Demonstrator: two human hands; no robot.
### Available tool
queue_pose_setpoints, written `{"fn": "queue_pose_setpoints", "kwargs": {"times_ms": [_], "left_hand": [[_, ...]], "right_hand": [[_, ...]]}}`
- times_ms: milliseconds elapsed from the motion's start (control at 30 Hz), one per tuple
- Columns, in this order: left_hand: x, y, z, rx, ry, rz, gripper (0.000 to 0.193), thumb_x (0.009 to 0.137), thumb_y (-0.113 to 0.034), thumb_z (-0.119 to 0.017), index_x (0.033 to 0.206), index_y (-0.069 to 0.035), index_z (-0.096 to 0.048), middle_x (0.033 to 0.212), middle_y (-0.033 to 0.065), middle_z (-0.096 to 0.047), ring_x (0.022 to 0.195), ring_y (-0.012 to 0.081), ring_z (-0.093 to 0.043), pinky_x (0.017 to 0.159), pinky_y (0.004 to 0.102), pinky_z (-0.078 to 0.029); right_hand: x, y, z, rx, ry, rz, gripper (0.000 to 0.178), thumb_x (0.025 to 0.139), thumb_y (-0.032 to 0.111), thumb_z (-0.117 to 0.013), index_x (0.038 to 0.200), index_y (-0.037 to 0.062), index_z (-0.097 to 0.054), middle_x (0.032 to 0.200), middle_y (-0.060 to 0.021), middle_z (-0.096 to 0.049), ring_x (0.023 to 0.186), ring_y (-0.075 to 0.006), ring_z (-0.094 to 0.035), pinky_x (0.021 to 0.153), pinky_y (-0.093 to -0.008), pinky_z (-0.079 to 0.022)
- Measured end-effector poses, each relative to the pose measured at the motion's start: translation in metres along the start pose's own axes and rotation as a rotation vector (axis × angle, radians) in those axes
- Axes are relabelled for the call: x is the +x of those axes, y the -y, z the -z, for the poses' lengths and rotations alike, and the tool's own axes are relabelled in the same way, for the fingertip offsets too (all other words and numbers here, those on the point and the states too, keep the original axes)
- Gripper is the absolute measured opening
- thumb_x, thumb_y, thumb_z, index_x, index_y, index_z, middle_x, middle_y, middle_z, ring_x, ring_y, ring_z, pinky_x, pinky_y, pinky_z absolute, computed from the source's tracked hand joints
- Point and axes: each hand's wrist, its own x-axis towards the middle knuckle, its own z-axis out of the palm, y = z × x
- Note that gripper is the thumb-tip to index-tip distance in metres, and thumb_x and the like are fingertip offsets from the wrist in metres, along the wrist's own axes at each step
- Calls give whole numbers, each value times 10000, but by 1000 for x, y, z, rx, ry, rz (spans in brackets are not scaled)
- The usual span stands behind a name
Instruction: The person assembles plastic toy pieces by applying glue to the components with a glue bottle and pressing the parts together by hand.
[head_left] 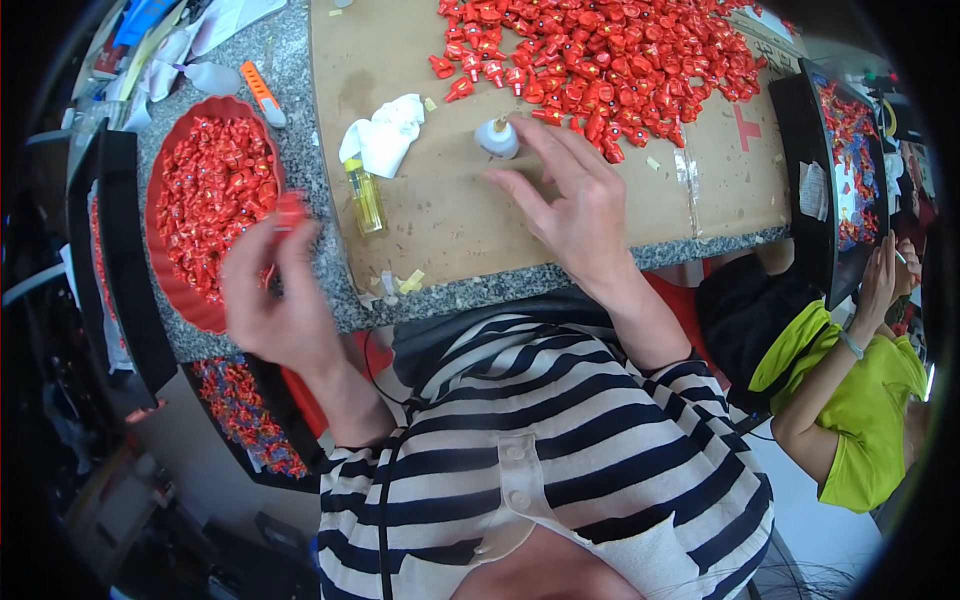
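My left hand [275, 290], slightly blurred, pinches a small red plastic piece [291, 210] at the right rim of a red scalloped basket [160, 285]. Many similar red pieces [215, 185] fill that basket. My right hand [580, 200] is over the cardboard sheet [440, 240], its thumb and index finger apart. Close to its index fingertip stands a small white bottle [496, 140] with a narrow tip; whether the finger touches it I cannot tell. A large heap of red pieces [620, 70] covers the far part of the cardboard.
A crumpled white tissue [385, 135] and a yellow lighter [366, 200] lie on the cardboard's left side. On the granite tabletop [300, 60] is an orange cutter [262, 93]. Black bins [800, 140] flank the table. At right sits a co-worker in a lime shirt [870, 420].
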Motion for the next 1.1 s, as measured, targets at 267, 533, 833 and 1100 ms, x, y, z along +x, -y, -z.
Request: {"fn": "queue_pose_setpoints", "kwargs": {"times_ms": [267,533,833,1100], "left_hand": [[7,-30,-27,-69,151,55,256,646,13,-706,894,-4,-645,847,97,-628,799,205,-569,725,317,-442],[-46,-101,-115,-13,648,-157,282,717,-175,-670,939,-19,-594,846,96,-549,796,264,-523,667,358,-442],[-43,-93,-108,-274,752,94,201,720,-64,-655,900,-4,-588,832,99,-572,727,200,-569,608,306,-460],[-53,-71,-62,-1223,866,850,193,836,-3,-543,1016,57,-571,884,84,-597,774,159,-610,684,253,-506]], "right_hand": [[-3,-8,27,81,-170,4,291,673,41,-689,943,0,-588,863,-103,-614,724,-215,-590,650,-286,-474],[-37,-41,58,421,-312,-289,306,801,74,-586,1046,-15,-426,854,-93,-582,743,-109,-531,670,-246,-427],[-50,-31,48,476,-206,-371,314,850,164,-550,1091,3,-431,910,-112,-563,777,-146,-538,690,-265,-430],[-42,-1,28,503,-105,-283,327,831,149,-588,1099,11,-464,922,-114,-576,788,-172,-578,675,-279,-460]]}}
